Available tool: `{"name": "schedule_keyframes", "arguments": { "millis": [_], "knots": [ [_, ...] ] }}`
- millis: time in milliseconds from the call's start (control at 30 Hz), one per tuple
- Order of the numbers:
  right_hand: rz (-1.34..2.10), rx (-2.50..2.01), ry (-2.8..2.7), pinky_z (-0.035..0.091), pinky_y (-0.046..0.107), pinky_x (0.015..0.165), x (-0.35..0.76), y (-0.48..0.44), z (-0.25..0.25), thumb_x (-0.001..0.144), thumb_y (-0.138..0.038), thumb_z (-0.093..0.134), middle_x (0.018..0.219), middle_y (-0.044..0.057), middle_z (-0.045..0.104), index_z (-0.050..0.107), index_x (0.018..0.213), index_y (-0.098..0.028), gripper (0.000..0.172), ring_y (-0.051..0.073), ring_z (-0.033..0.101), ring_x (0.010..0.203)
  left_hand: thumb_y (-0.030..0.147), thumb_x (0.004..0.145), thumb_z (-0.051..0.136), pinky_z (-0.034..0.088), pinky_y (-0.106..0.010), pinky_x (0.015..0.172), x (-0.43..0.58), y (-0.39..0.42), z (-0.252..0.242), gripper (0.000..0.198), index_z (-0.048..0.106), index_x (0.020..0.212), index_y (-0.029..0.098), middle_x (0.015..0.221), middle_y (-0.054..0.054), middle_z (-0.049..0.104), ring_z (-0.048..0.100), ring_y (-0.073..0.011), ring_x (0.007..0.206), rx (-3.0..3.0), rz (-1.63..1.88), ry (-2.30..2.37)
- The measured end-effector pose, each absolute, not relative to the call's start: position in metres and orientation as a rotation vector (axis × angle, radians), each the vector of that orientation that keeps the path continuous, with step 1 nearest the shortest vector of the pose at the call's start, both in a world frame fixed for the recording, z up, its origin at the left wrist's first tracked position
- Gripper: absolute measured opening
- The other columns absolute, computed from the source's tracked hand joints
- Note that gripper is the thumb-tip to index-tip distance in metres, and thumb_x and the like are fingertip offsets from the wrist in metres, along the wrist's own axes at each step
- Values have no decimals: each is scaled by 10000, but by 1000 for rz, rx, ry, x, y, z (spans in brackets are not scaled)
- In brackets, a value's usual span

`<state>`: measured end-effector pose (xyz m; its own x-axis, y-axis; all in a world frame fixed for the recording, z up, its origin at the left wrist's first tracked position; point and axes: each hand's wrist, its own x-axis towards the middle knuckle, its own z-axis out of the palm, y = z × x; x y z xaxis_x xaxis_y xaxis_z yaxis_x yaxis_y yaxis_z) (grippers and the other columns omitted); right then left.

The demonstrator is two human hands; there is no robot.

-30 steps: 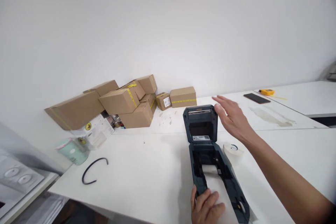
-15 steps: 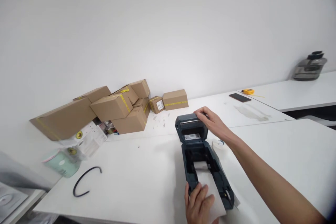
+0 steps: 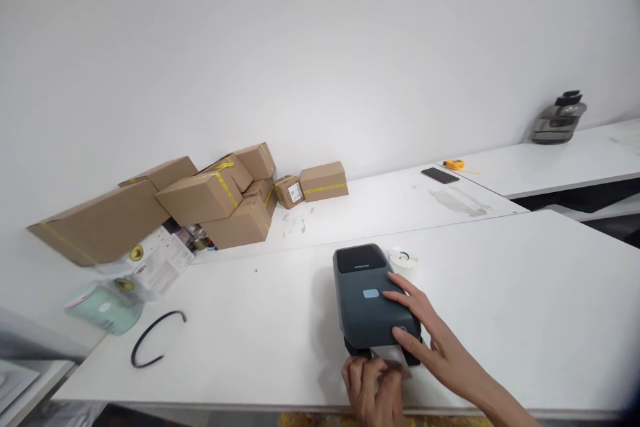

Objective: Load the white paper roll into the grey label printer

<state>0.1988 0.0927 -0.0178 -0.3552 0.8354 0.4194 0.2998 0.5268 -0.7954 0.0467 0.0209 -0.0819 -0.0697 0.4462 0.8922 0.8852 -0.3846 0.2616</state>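
A dark teal label printer (image 3: 357, 320) stands near the table's front edge, its lid lowered over the base. A light blue button shows on the lid, and dark gaps are visible beneath its front edge. White label paper (image 3: 393, 355) comes out at the front. My left hand (image 3: 374, 387) is closed around the end of that paper, fingers curled just below the printer. My right hand (image 3: 425, 327) lies on the right side of the lid with its fingers stretched and spread. Behind the printer's right side lies a roll of white labels (image 3: 404, 257).
Cardboard boxes (image 3: 205, 197) are heaped against the wall at the left. A black curved strip (image 3: 143, 340), a mint-green pouch (image 3: 107, 309) and packaged papers (image 3: 157, 263) lie at the left. Farther right are a phone (image 3: 440, 175), a yellow tape measure (image 3: 454, 164) and a bottle (image 3: 559, 120).
The printer's lid has swung down from open to lowered, hiding the inside. My right hand has moved from the raised lid's edge onto its top. My left hand stays on the paper.
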Motion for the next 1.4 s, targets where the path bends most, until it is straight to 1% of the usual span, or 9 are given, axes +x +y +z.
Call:
{"name": "schedule_keyframes", "arguments": {
  "millis": [333, 533, 733, 833, 900, 1000, 1067, 1167, 1400],
  "knots": [
    [627, -997, -1987, 461, 506, 1123, 201, 78, -39, 966, -388, 574, 1660, 72, 290, 453, 1464, -373, 512, 290, 337, 1501, 116, 933, 552, 390, -350, 781, 47, 8, -88, 257, 729, 813, 257, 661, -16, 633, 559, -174, 667, -1805, -1441, -1454],
    [401, -1067, -2149, 223, 727, 1160, 207, 76, -47, 958, -393, 584, 1627, 115, 357, 424, 1463, -373, 530, 333, 414, 1454, 90, 921, 556, 394, -355, 803, 47, 9, -91, 272, 732, 818, 270, 666, -8, 630, 565, -169, 672, -1810, -1437, -1477],
    [271, -1068, -2064, 204, 684, 1166, 200, 78, -62, 943, -346, 584, 1586, 101, 434, 491, 1410, -362, 476, 331, 453, 1428, 133, 914, 581, 421, -373, 825, 49, 6, -96, 226, 736, 827, 273, 696, -14, 641, 574, -174, 702, -1810, -1495, -1493],
    [294, -1071, -1908, 214, 689, 1152, 190, 81, -72, 973, -313, 525, 1514, 87, 529, 587, 1277, -353, 313, 319, 505, 1386, 267, 947, 558, 455, -406, 899, 43, 5, -92, 184, 739, 914, 280, 902, -53, 692, 625, -209, 870, -1779, -1688, -1519],
    [327, -1072, -1779, 241, 694, 1141, 182, 82, -75, 984, -308, 507, 1474, 92, 566, 637, 1157, -325, 217, 314, 541, 1349, 317, 968, 516, 461, -412, 993, 35, 10, -83, 250, 696, 1138, 276, 1204, -97, 667, 603, -247, 1148, -1706, -1882, -1685],
    [398, -1080, -1642, 276, 708, 1127, 173, 81, -76, 980, -334, 519, 1451, 103, 583, 653, 1046, -298, 154, 327, 557, 1326, 391, 973, 527, 438, -385, 1097, 21, 26, -68, 548, 431, 1483, 213, 1528, -157, 462, 408, -279, 1443, -1651, -2173, -2167],
    [451, -1093, -1606, 286, 732, 1112, 170, 80, -75, 980, -359, 518, 1446, 103, 587, 650, 1039, -298, 157, 341, 564, 1315, 489, 949, 550, 484, -363, 1064, 15, 37, -61, 708, 321, 1546, 184, 1578, -184, 402, 440, -301, 1431, -1699, -2405, -2402],
    [499, -1114, -1593, 275, 753, 1112, 170, 79, -74, 978, -380, 521, 1437, 96, 596, 645, 1062, -305, 168, 350, 563, 1313, 583, 903, 573, 535, -340, 1006, 12, 46, -58, 819, 289, 1556, 180, 1584, -188, 402, 525, -309, 1364, -1715, -2662, -2486],
    [526, -1134, -1555, 338, 702, 1113, 168, 80, -78, 985, -376, 508, 1449, 107, 575, 644, 1059, -300, 172, 339, 527, 1341, 570, 890, 577, 507, -382, 1052, 12, 48, -77, 792, 330, 1526, 167, 1568, -198, 411, 485, -331, 1391, -1738, -2525, -2436]
  ]
}}
